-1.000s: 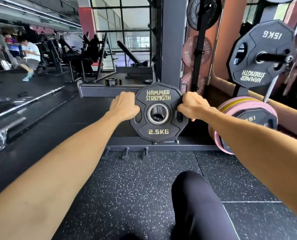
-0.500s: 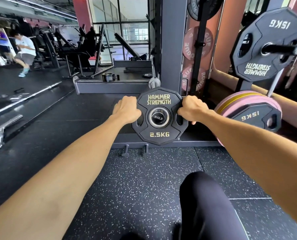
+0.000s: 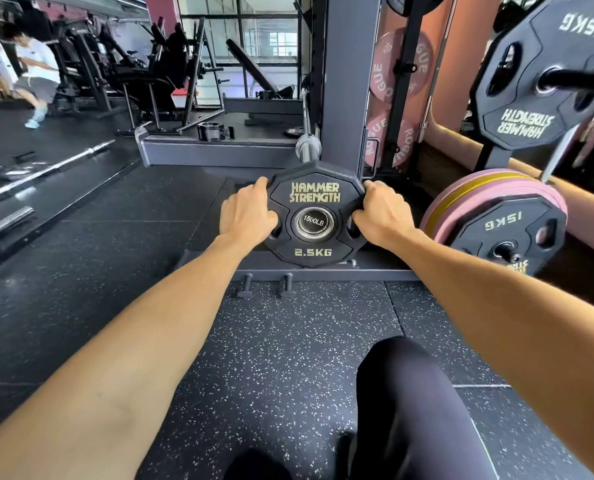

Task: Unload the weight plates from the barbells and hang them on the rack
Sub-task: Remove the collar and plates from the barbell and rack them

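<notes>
A black 2.5 kg plate (image 3: 314,199) marked HAMMER STRENGTH sits on the end of a barbell sleeve (image 3: 313,221) stamped 1500LB, low in front of the rack upright (image 3: 346,81). My left hand (image 3: 245,213) grips the plate's left edge, fingers curled into its cut-out. My right hand (image 3: 382,213) grips the right edge the same way. The barbell shaft (image 3: 307,147) runs away behind the plate. A 15 kg black plate (image 3: 545,74) hangs on a rack peg at the upper right.
Pink and yellow bumper plates (image 3: 468,199) with a 15 kg black plate (image 3: 507,233) stand at the right. Pink plates (image 3: 397,64) hang behind the upright. Short pegs (image 3: 247,285) stick out of the rack base. Another bar (image 3: 46,168) lies at left; a person (image 3: 36,77) crouches far off.
Both hands kept their grip on the 2.5 kg plate. The sleeve's end now sits level with the plate's face, and the bar shaft shows behind it; the view shifted slightly.
</notes>
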Motion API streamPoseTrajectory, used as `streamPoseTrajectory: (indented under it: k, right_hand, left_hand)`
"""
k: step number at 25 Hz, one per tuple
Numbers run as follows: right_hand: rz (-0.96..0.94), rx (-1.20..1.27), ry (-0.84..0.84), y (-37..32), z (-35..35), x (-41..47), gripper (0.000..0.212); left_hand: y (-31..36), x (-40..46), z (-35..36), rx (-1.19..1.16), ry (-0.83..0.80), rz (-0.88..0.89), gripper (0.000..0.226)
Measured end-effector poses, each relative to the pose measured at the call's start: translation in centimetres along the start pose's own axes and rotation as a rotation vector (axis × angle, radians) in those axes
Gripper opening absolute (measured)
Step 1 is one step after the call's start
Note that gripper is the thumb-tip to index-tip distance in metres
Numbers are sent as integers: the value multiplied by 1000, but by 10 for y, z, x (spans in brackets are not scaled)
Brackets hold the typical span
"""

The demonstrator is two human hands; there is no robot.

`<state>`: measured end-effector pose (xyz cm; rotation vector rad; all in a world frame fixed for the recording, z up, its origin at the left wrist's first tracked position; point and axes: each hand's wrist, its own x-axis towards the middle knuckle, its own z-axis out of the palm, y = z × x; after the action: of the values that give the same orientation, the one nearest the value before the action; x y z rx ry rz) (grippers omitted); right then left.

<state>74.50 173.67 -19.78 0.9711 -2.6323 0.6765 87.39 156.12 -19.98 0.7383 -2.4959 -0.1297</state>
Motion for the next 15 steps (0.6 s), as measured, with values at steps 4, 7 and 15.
streamPoseTrajectory:
  k: [4,7,15]
  right_hand:
    - [34,5,-6,2,5,13,23]
    - [49,-22,-16,1,7,25,25]
    - [125,-103,-61,6,22,72,17]
  left_hand:
    - [1,10,4,-21,-16,3,52]
    - [-1,22,11,-45,-44,-21,46]
    - [-9,62,29,-99,-156,-19,45]
